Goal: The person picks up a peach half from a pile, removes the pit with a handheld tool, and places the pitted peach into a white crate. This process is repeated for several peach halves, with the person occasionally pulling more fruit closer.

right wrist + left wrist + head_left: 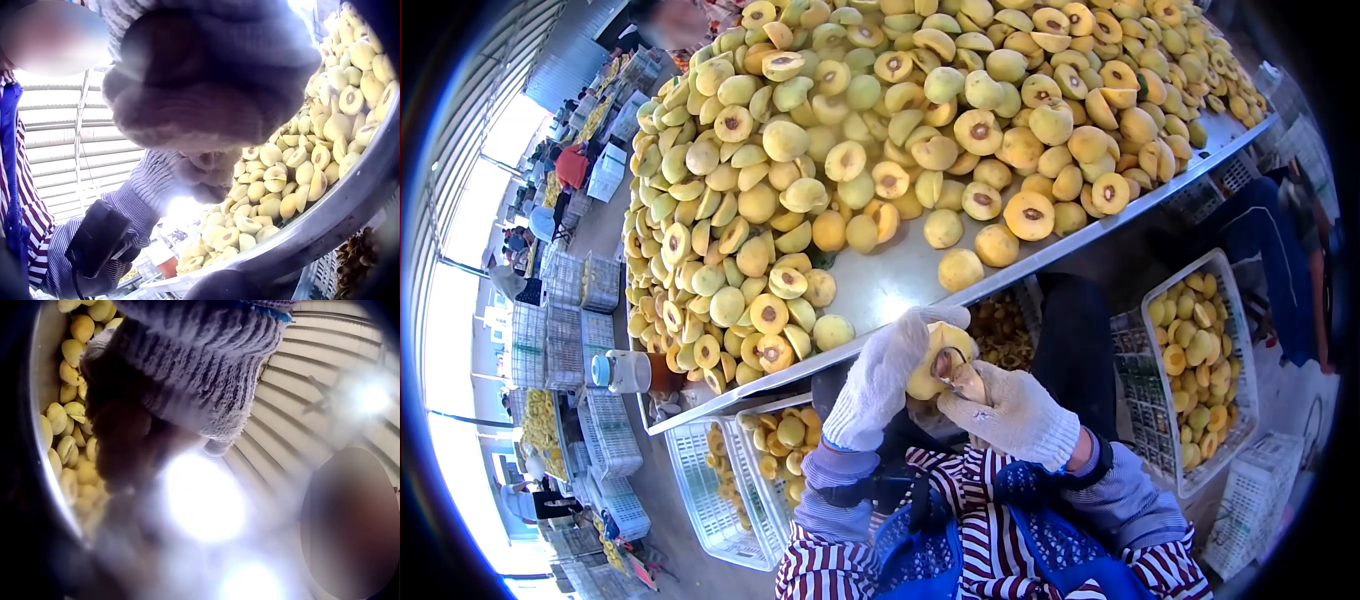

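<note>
My left hand (880,385), in a pale knitted glove, grips a halved yellow peach (926,376) just past the table edge. The cut face shows a dark brown pit hollow. My right hand (1020,412), gloved too, closes on a small pitting tool whose thin, dark curved end (946,360) sits at that hollow. Its handle is hidden in the fingers. In the left wrist view the left hand (181,381) is partly in shadow and glare; the right wrist view shows the right hand (212,81) dark and close up.
A metal table (880,275) bears a big heap of halved peaches (860,130). Crates of peach halves stand below, one white crate (700,500) at left and another crate (1245,400) at right. A blue-lidded jug (625,372) is by the table's left corner. Other people work farther left.
</note>
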A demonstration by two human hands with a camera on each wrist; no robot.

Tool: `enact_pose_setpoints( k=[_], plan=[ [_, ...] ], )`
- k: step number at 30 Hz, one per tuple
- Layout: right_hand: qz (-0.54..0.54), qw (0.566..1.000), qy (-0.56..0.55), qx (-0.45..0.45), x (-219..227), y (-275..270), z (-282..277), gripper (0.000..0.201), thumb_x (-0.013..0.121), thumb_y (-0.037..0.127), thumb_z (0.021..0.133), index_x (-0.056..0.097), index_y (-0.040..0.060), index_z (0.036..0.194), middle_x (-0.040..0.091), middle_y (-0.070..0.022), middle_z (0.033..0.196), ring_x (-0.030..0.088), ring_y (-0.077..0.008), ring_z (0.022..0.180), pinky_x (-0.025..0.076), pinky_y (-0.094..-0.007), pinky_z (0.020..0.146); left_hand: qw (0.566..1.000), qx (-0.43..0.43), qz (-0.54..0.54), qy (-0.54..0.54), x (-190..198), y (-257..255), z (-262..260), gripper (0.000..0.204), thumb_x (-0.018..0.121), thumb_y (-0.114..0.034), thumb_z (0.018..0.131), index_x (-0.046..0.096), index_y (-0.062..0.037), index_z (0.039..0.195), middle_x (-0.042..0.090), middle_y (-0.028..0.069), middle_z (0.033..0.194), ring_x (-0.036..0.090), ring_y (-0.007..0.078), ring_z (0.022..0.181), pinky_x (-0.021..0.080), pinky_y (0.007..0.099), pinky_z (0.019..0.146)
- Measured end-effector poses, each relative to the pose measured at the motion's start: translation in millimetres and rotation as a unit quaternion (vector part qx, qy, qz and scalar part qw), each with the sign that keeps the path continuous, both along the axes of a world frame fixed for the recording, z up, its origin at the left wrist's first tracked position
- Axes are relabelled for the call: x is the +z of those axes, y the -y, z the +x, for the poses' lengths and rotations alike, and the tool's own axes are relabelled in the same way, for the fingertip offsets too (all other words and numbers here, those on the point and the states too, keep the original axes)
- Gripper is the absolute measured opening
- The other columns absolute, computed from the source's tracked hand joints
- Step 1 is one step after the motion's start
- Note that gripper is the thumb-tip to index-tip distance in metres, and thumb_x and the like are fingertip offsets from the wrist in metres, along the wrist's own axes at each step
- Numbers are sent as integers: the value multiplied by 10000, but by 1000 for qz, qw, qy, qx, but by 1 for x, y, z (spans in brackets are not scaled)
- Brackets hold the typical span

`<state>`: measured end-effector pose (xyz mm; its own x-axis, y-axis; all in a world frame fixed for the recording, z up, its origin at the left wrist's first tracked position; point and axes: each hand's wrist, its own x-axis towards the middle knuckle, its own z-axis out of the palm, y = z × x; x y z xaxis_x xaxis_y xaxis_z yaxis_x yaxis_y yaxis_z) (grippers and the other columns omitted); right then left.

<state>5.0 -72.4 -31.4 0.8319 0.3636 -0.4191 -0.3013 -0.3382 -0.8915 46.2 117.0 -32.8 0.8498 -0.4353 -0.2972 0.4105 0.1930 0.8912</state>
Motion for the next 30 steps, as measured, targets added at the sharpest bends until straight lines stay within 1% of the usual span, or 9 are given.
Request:
enact_pose_setpoints(
  k=[4,7,11,12,16,20,23,26,30],
  plan=[
    [41,992,20,-116,4,3,3,316,667,283,906,620,65,1129,681,-141,759,702,-225,670,540,-324,632,990,16,-139,18,-2,10,-12,702,686,-388,919,415,9,1429,517,153,1386,514,234,1265,434,361,1058],
    [50,988,20,-145,3,8,4,323,672,281,904,623,66,1139,692,-128,769,701,-214,656,543,-331,623,993,51,-94,-40,-9,12,-26,682,685,-317,921,391,-2,1450,501,156,1405,492,245,1297,418,372,1082],
    [68,989,-35,-129,13,5,2,348,688,281,890,627,62,1153,695,-132,779,708,-221,679,547,-328,639,971,171,-166,-11,-19,15,-32,607,688,-191,905,416,-23,1421,539,158,1333,552,283,1230,459,413,1058],
    [60,992,-45,-106,14,3,1,367,685,304,889,624,67,1162,698,-141,796,712,-240,704,549,-338,657,960,219,-175,-11,-13,23,-30,593,684,-233,918,425,-17,1406,553,174,1306,571,293,1202,487,423,1024],
    [16,999,-22,-42,5,-4,-6,436,662,397,889,611,91,1194,701,-176,866,710,-325,808,552,-384,727,955,228,-189,24,-12,26,-28,691,649,-463,927,437,-10,1402,496,183,1411,549,368,1232,490,464,1015],
    [-22,999,17,-15,6,-6,-6,457,625,452,896,598,117,1206,687,-211,929,673,-409,892,543,-431,759,955,251,-141,68,-1,36,-34,683,608,-478,950,439,12,1395,516,187,1388,575,359,1198,503,457,994],
    [-38,999,37,-8,11,-6,-5,428,651,399,899,589,88,1186,702,-164,868,705,-340,830,550,-395,752,947,290,-58,123,8,50,-41,679,577,-494,965,445,26,1382,579,202,1301,623,339,1120,532,433,946],
    [134,990,-47,-16,0,-6,-12,370,665,334,919,584,52,1144,679,-90,765,675,-197,669,533,-318,637,941,290,33,174,7,51,-45,681,538,-535,974,473,26,1353,646,224,1168,674,307,1010,567,384,870],
    [173,954,-243,29,40,2,2,299,657,283,948,586,36,1101,604,-6,678,524,-38,513,374,-199,444,977,194,-58,72,21,38,-33,624,503,-477,1010,449,37,1359,620,188,1217,643,249,1038,527,353,915]
  ],
)
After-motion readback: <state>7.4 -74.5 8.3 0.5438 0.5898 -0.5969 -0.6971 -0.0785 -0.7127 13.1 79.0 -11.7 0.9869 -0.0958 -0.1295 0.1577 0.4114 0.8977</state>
